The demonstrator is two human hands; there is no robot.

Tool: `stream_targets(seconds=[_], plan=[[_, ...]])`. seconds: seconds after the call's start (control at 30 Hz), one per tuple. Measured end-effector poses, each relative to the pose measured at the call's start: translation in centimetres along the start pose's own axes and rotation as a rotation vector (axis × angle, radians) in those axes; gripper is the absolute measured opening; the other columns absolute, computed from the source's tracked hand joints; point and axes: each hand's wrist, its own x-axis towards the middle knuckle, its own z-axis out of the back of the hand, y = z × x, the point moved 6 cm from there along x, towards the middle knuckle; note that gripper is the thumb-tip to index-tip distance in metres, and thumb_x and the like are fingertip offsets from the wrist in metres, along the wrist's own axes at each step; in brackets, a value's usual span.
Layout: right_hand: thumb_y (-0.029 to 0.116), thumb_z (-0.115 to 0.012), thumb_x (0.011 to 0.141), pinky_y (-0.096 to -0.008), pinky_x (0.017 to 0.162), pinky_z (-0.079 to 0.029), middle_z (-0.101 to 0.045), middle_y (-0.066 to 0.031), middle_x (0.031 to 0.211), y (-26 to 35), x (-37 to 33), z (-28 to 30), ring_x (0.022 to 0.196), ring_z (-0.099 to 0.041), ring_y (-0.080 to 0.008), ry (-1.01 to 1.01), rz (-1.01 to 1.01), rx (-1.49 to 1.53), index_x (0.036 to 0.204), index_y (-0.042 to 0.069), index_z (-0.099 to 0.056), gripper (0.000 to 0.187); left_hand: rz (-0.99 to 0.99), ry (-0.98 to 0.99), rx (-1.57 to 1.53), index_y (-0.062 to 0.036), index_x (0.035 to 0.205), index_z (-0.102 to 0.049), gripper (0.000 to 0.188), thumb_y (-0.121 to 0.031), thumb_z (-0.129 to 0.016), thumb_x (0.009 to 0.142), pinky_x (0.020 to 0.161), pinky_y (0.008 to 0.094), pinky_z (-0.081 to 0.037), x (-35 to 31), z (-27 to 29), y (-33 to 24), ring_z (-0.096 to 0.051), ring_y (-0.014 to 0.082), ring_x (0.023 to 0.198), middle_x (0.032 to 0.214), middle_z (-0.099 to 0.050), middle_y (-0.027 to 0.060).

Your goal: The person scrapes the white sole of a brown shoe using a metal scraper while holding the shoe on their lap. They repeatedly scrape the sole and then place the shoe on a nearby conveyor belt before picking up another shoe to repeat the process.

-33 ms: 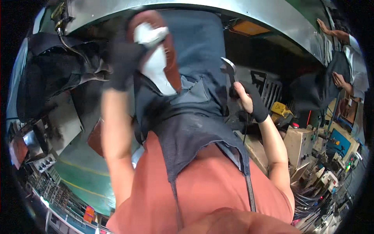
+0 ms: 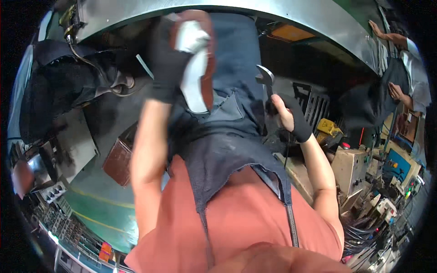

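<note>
Right of centre frame, the right hand (image 2: 286, 114) grips a wrench (image 2: 265, 82) pointing upward; the gloved left hand (image 2: 169, 63) clutches a white rag (image 2: 195, 68) alongside.

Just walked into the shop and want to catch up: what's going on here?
A person in a dark apron stands in a workshop. Their gloved left hand is raised beside a white and rust-red thing; what it is cannot be told. Their right hand holds a metal wrench upright. Another person's hand works at right.
</note>
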Motion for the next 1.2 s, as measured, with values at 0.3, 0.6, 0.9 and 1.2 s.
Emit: stream_targets(seconds=[0.3, 0.6, 0.9, 1.2], plan=[[0.042, -0.047, 0.094, -0.0282, 0.064, -0.045, -0.059, -0.0039, 0.073, 2.6, 4.7, -0.1, 0.068, -0.056, -0.0127, 0.352, 0.141, -0.535, 0.086, -0.001, -0.06, 0.046, 0.286, 0.347, -0.536, 0.0027, 0.138, -0.029, 0.074, -0.031, -0.066, 0.084, 0.104, 0.0365, -0.034, -6.5, -6.7, 5.6, -0.044, 0.0278, 0.123, 0.136, -0.042, 0.0171], [0.043, -0.046, 0.092, -0.0376, 0.052, -0.049, -0.058, -0.0163, 0.067, 5.6, 8.4, -4.1, 0.061, -0.061, -0.0284, 0.143, 0.712, -1.312, 0.076, 0.004, -0.059, 0.043, 0.169, 0.278, -0.185, 0.0046, 0.142, -0.01, 0.081, -0.024, -0.061, 0.086, 0.108, 0.0404, -0.024, -9.2, -8.9, 4.7, -0.026, 0.0342, 0.134, 0.144, -0.022, 0.0279], [0.039, -0.044, 0.095, -0.0364, 0.057, -0.052, -0.062, -0.0107, 0.061, 7.9, 11.2, -2.0, 0.061, -0.065, -0.0252, 0.828, 0.143, -1.103, 0.093, 0.004, -0.065, 0.041, -0.032, -0.151, -0.101, 0.0022, 0.139, -0.022, 0.073, 0.002, -0.053, 0.073, 0.106, 0.0379, -0.028, -5.4, -9.9, 7.7, -0.034, 0.0372, 0.129, 0.135, -0.037, 0.0244], [0.035, -0.061, 0.077, -0.0399, 0.056, -0.047, -0.058, -0.0117, 0.068, 11.4, 2.1, -9.6, 0.061, -0.06, -0.0278, 0.462, 1.02, -1.079, 0.073, 0.006, -0.061, 0.03, 0.063, 0.064, -0.054, 0.0012, 0.132, -0.031, 0.049, -0.022, -0.049, 0.093, 0.097, 0.0393, -0.038, -3.1, -7.3, 8.0, -0.049, 0.0345, 0.115, 0.127, -0.047, 0.0223]])
